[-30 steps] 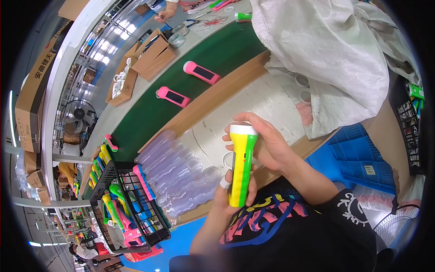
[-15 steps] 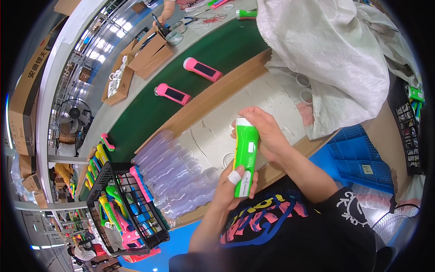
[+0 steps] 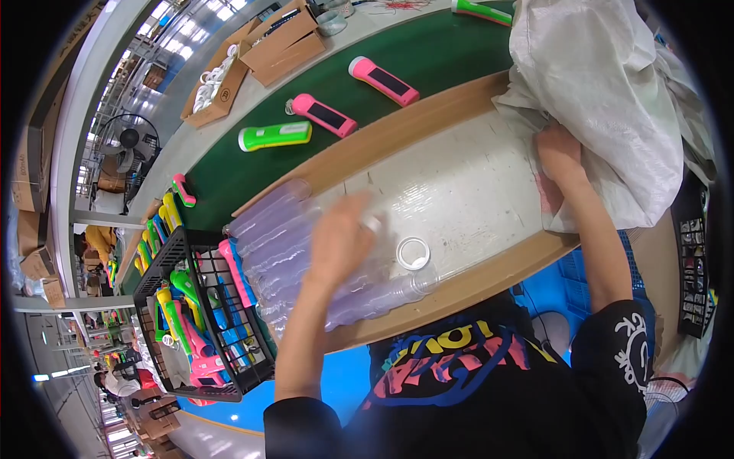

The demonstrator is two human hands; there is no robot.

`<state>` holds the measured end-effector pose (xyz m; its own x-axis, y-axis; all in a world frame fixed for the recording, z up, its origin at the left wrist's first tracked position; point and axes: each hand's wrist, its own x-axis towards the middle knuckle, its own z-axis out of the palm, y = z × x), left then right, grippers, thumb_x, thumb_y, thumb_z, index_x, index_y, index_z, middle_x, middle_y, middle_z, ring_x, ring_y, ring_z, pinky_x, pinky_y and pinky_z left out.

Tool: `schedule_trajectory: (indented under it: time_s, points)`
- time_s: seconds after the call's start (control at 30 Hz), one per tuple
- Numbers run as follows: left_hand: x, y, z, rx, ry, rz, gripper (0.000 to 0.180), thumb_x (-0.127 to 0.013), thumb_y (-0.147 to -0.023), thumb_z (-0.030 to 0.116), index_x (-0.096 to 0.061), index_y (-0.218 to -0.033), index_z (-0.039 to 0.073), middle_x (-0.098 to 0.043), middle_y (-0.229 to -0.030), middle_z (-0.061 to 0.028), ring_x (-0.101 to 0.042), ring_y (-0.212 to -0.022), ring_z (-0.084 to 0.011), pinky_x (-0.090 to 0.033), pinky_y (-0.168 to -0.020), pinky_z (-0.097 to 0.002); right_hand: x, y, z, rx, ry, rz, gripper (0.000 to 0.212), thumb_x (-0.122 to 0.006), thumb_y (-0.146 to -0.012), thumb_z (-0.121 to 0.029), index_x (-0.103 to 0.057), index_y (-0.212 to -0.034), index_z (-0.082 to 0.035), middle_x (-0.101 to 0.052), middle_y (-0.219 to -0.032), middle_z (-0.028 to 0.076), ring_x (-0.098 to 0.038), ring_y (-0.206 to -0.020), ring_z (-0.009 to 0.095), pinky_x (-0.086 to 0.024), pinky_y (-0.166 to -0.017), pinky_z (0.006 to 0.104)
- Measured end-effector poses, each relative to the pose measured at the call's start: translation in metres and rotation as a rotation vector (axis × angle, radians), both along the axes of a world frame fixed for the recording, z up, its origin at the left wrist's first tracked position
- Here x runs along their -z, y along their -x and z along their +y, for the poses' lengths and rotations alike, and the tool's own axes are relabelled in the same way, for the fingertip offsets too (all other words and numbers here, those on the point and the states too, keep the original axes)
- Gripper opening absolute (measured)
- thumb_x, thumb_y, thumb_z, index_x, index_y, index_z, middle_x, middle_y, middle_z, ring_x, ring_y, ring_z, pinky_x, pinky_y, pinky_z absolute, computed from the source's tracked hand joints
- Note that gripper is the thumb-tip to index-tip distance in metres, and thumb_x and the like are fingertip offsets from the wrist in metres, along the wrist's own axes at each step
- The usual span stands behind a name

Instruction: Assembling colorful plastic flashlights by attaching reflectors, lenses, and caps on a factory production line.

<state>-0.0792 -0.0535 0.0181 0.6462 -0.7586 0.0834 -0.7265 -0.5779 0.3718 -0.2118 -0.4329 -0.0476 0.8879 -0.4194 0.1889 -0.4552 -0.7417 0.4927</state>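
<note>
My left hand (image 3: 342, 239), smeared by motion, is above the clear, purple-tinted plastic tubes (image 3: 279, 226) lying in rows at the left of a cardboard-edged tray (image 3: 459, 183). Whether it holds anything does not show. At the tray's right end, my right hand (image 3: 558, 153) reaches to the white woven sack (image 3: 596, 99), its fingers hidden there. A white ring (image 3: 413, 253) rests on the tray between my hands. Beyond the tray, a green flashlight (image 3: 277, 136) lies on the green belt (image 3: 222, 180) beside two pink flashlights (image 3: 325, 115).
At the left stands a black basket (image 3: 237, 390) of colourful flashlights. Another green flashlight (image 3: 482, 11) lies at the far side near the sack. Cardboard boxes (image 3: 283, 53), one with white rings, stand behind the belt. A blue crate (image 3: 573, 268) is at the lower right.
The green flashlight has left my hands and lies on the belt. My left hand has moved left over the tubes, my right hand right to the sack. The view has shifted.
</note>
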Motion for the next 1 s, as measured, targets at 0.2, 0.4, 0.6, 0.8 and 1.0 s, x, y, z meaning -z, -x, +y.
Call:
schedule_trajectory:
  time_s: [0.2,0.4,0.6,0.8,1.0]
  points:
    - [0.045,0.041,-0.012,0.075,-0.087,0.191,0.027,-0.059,-0.068,0.002,-0.06,-0.094,0.004,-0.062,-0.085,-0.0165,-0.061,-0.079,-0.0359,-0.049,-0.069,-0.0431,-0.014,-0.002,0.02,-0.068,-0.266,-0.111,0.02,-0.059,-0.072,-0.015,-0.065,-0.079,0.003,-0.059,-0.097,0.018,-0.056,-0.095,0.032,-0.045,-0.082,0.0392]
    - [0.032,0.02,-0.028,-0.059,0.241,0.058,0.02,-0.058,-0.069,0.001,-0.058,-0.09,0.001,-0.06,-0.083,-0.0171,-0.059,-0.079,-0.0366,-0.048,-0.067,-0.0446,-0.015,-0.001,0.124,-0.62,-0.491,-0.252,0.018,-0.06,-0.066,-0.011,-0.061,-0.077,0.004,-0.055,-0.097,0.016,-0.052,-0.097,0.03,-0.045,-0.082,0.037]
    - [0.021,0.084,-0.01,0.323,-0.178,0.013,0.026,-0.068,-0.057,0.009,-0.056,-0.08,0.004,-0.057,-0.082,-0.0111,-0.057,-0.079,-0.027,-0.048,-0.067,-0.0377,-0.054,-0.002,0.162,-0.815,-0.931,-0.196,0.016,-0.062,-0.07,-0.008,-0.059,-0.081,0.004,-0.052,-0.109,0.021,-0.049,-0.105,0.033,-0.046,-0.085,0.0361]
    - [0.022,0.062,0.004,0.211,0.132,0.155,0.02,-0.061,-0.06,0.0,-0.066,-0.077,0.009,-0.057,-0.081,-0.0081,-0.055,-0.076,-0.0239,-0.046,-0.065,-0.0354,-0.05,-0.013,0.163,-0.641,-1.357,-0.267,0.015,-0.067,-0.076,-0.012,-0.056,-0.083,-0.004,-0.048,-0.116,0.021,-0.052,-0.101,0.038,-0.044,-0.081,0.0384]
    - [-0.018,0.027,-0.013,-0.383,0.657,0.974,0.004,-0.065,-0.08,0.003,-0.064,-0.083,0.002,-0.061,-0.078,0.0009,-0.055,-0.073,-0.0069,-0.044,-0.066,-0.0221,-0.038,-0.019,0.173,-0.766,-1.283,-0.556,0.058,-0.07,-0.07,-0.005,-0.043,-0.122,-0.006,-0.048,-0.116,0.019,-0.053,-0.1,0.035,-0.047,-0.081,0.0389]
